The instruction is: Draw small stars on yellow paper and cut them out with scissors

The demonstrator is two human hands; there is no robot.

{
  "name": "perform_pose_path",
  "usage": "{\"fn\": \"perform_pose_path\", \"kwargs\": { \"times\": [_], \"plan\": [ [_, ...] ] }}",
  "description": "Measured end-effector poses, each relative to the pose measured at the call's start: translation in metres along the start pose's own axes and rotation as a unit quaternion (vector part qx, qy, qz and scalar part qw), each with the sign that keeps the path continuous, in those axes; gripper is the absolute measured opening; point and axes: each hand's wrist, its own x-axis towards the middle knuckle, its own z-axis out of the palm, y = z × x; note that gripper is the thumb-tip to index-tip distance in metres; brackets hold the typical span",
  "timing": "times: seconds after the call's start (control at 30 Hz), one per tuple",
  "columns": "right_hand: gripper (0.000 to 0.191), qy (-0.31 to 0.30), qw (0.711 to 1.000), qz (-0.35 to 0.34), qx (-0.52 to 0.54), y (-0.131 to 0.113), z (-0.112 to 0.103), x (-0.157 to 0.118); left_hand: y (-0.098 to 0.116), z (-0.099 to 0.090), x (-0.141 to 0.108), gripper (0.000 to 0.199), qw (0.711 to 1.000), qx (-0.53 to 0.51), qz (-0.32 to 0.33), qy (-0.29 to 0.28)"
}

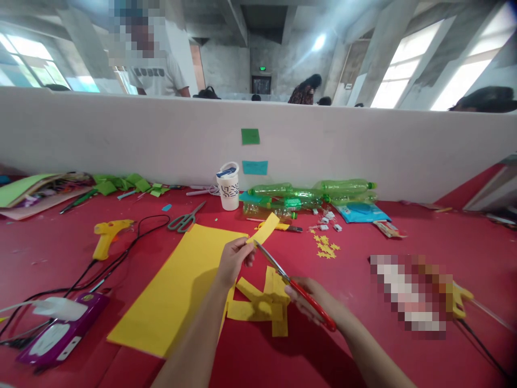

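Note:
Between the fingers of my left hand (236, 258) is a short yellow paper strip (266, 227), pinched near its lower end. My right hand (313, 302) is wrapped round the red handles of a pair of scissors (309, 303). The tips of the scissors' blades meet the strip close to my left fingers. Below them, several cut yellow strips (254, 311) lie crossed over one another on the red table (258, 366). A large yellow sheet (181, 280) lies flat under and left of my left forearm.
On the left are a yellow glue gun (105, 237), a purple power strip (64, 328) with cables, and grey-handled scissors (186, 220). Behind stand a white cup (229, 188) and green plastic bottles (299, 195). Small yellow stars (325, 248) lie to the right. A white partition (161, 134) borders the back.

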Motion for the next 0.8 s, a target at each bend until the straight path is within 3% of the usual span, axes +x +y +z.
{"fn": "perform_pose_path", "kwargs": {
  "times": [0.3, 0.53, 0.8],
  "plan": [
    [0.046, -0.015, 0.999, 0.02, 0.02, 0.003, 0.004, 0.0, -0.002, 0.004, -0.001, 0.026, 0.999, -0.018, 0.026, -0.01],
    [0.042, -0.034, 0.998, -0.013, 0.045, 0.005, 0.007, 0.0, -0.006, 0.006, -0.001, 0.025, 1.0, -0.019, 0.021, -0.007],
    [0.044, -0.009, 0.997, 0.006, 0.073, 0.0, 0.014, 0.0, -0.008, 0.007, 0.0, 0.025, 0.999, -0.029, 0.03, -0.011]
  ]
}}
